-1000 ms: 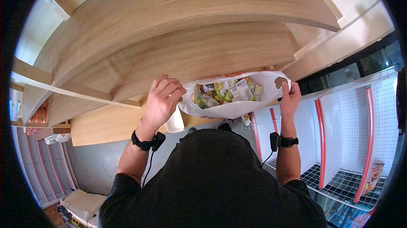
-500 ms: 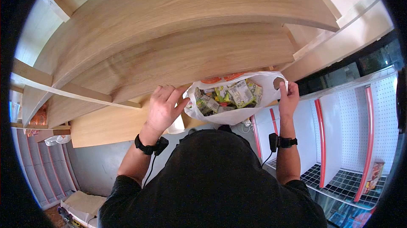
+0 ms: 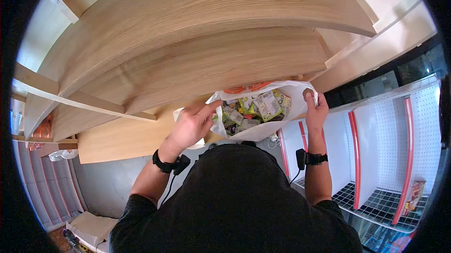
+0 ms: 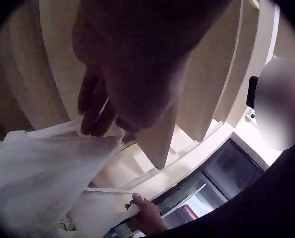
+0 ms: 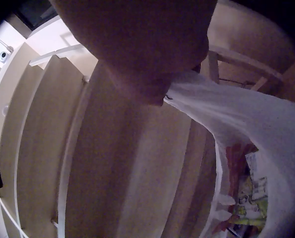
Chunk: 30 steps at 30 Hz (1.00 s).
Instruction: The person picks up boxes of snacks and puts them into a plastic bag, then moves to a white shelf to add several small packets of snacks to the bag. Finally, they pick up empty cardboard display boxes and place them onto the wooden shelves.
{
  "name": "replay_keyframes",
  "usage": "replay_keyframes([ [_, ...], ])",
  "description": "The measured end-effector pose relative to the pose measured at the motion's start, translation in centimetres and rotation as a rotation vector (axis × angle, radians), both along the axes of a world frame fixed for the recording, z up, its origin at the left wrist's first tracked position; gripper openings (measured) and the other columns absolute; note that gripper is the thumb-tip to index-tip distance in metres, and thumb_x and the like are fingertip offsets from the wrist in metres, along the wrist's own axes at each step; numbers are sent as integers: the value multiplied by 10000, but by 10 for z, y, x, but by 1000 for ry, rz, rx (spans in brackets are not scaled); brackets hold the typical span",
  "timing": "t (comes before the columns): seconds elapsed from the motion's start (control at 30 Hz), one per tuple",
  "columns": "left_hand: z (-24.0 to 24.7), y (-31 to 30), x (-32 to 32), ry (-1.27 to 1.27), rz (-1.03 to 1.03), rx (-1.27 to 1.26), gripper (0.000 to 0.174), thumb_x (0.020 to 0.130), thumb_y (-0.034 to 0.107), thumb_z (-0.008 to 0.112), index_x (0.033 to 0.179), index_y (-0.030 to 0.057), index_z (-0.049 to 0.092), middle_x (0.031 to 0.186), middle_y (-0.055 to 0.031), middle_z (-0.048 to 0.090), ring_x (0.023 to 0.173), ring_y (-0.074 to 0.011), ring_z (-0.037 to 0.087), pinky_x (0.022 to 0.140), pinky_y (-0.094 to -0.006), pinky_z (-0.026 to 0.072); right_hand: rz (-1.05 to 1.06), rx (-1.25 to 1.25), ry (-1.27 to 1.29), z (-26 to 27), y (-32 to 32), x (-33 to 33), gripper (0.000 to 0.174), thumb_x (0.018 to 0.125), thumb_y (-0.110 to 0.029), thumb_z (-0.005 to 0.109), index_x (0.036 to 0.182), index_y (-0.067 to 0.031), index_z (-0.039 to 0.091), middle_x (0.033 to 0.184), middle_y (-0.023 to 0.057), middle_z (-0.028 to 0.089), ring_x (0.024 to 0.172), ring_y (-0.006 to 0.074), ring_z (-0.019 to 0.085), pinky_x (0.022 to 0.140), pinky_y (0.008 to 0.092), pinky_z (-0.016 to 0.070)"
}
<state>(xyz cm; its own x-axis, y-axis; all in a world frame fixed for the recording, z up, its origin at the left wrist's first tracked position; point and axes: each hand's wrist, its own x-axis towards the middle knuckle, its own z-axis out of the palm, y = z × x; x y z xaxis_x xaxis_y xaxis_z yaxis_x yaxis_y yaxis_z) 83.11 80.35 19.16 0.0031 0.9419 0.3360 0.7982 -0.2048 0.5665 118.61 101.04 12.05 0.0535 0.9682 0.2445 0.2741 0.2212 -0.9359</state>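
Note:
A white plastic bag (image 3: 253, 133) with orange print hangs with its mouth spread in front of the shelves. Inside it lie several small packets (image 3: 268, 105), green and yellow with pale label sides. My right hand (image 3: 316, 112) pinches the bag's handle at the right end, thumb near the handle hole. At the left end, my left hand (image 3: 192, 123) has its fingers at the rim, the forefinger reaching along it. In the left wrist view, the white film rises to the fingertips of the left hand (image 4: 127, 94), which pinch its edge.
Curved-looking wooden shelves (image 3: 211, 60) stand right in front, with a lower wooden board (image 3: 117, 140) at left. White display racks with red strips (image 3: 356, 159) stand at right, one holding a red package (image 3: 414, 198). White bags (image 3: 63, 154) sit at far left.
My left hand has moved right along with the left rim of the bag, its fingers shifting on the edge. The right hand stays at the handle, shifted slightly left.

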Motion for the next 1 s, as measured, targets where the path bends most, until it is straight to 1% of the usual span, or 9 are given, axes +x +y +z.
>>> replay_keyframes([
  [0.1, -6, 1, 2, -177, -40, -186, 405, 913, 51, 645, 1316, 99, 644, 1049, -179, 727, 926, -348, 698, 841, -433, 558, 1, 4, -9, -5, 2, 2, 192, 947, -172, 755, 956, 4, 677, 870, 13, 661, 807, 81, 548, 737, 248, 455],
  [0.2, -9, 4, 7, -261, -87, -235, 413, 936, 61, 620, 1347, 89, 616, 1148, -177, 724, 1035, -354, 694, 914, -419, 553, -1, 20, -44, -5, 2, 5, 190, 946, -168, 753, 947, 3, 671, 859, 11, 652, 800, 80, 541, 731, 244, 450],
  [0.3, -21, 7, 8, -289, -186, -127, 387, 930, 66, 621, 1317, 87, 616, 1081, -193, 726, 941, -418, 685, 858, -474, 557, 9, 31, -78, -3, 1, 7, 188, 947, -166, 749, 939, 1, 664, 848, 9, 643, 790, 80, 531, 723, 245, 446],
  [0.4, -21, 8, 10, -370, -217, -116, 328, 923, 62, 649, 1252, 59, 640, 1091, -161, 738, 971, -356, 713, 886, -425, 562, 1, 52, -80, 0, -2, 8, 187, 952, -163, 741, 936, 3, 656, 840, 7, 637, 781, 81, 529, 716, 251, 447],
  [0.5, -22, 8, 5, -583, -250, -165, 217, 959, 39, 643, 1175, 22, 662, 1090, -117, 753, 1010, -249, 721, 926, -367, 555, -14, 112, -45, 0, 1, 15, 182, 960, -156, 729, 941, 7, 649, 836, 7, 639, 775, 82, 537, 715, 253, 452],
  [0.6, -35, 7, -5, -882, -64, -248, 134, 977, 22, 648, 1106, -9, 660, 988, -96, 743, 918, -186, 721, 866, -325, 562, -40, 110, -11, 6, 15, 36, 167, 968, -148, 719, 941, 1, 649, 836, 5, 645, 765, 76, 547, 716, 244, 455],
  [0.63, -40, 8, -8, -962, 27, -173, 89, 990, 29, 649, 1070, -8, 658, 883, -90, 723, 817, -164, 711, 785, -292, 559, -56, 93, 29, 8, 21, 42, 161, 970, -146, 716, 938, -2, 651, 835, 4, 647, 760, 73, 549, 716, 241, 455],
  [0.73, -39, 12, -24, -1155, 168, -165, 81, 996, 33, 647, 1068, 10, 676, 831, -53, 719, 759, -135, 695, 744, -276, 542, -69, 39, 53, -2, 34, 58, 150, 978, -147, 711, 922, -16, 661, 831, -3, 649, 759, 62, 556, 714, 233, 453],
  [1.0, -36, 5, -11, -1087, 80, -239, 119, 991, 23, 637, 1108, 3, 649, 797, -51, 697, 743, -119, 661, 710, -260, 529, 57, -9, 15, -2, 14, 42, 182, 970, -178, 731, 989, -2, 688, 876, 11, 679, 811, 73, 587, 748, 246, 476],
])
